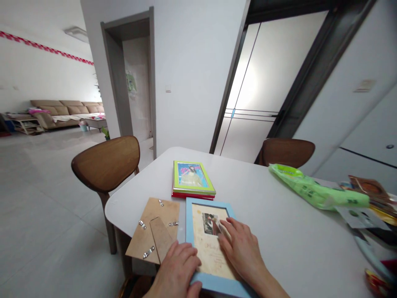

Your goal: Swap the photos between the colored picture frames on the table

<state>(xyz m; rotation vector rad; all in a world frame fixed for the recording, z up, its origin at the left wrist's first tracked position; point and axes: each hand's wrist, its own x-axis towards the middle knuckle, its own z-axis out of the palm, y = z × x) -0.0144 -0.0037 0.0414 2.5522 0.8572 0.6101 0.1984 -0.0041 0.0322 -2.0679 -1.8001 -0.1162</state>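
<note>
A light blue picture frame (pixel 190 225) lies flat near the table's front edge, holding a cream printed sheet (pixel 206 252) with a small photo at its top. My left hand (pixel 178 269) rests on the frame's lower left side, fingers lying over the edge and thumb near the bottom rail. My right hand (pixel 243 248) lies over the right part of the sheet, fingertips beside the small photo. Its fingers are bent and apart, and I see nothing held. Left of the frame is a brown backing board (pixel 141 236) with metal clips and a stand flap, partly behind my left hand.
Beyond the blue frame, a lime-green picture frame (pixel 203 191) lies on a red one (pixel 192 196). On the right are a green plastic bag (pixel 322 194) and assorted packets. Wooden chairs (pixel 107 163) stand at the white table (pixel 248 182).
</note>
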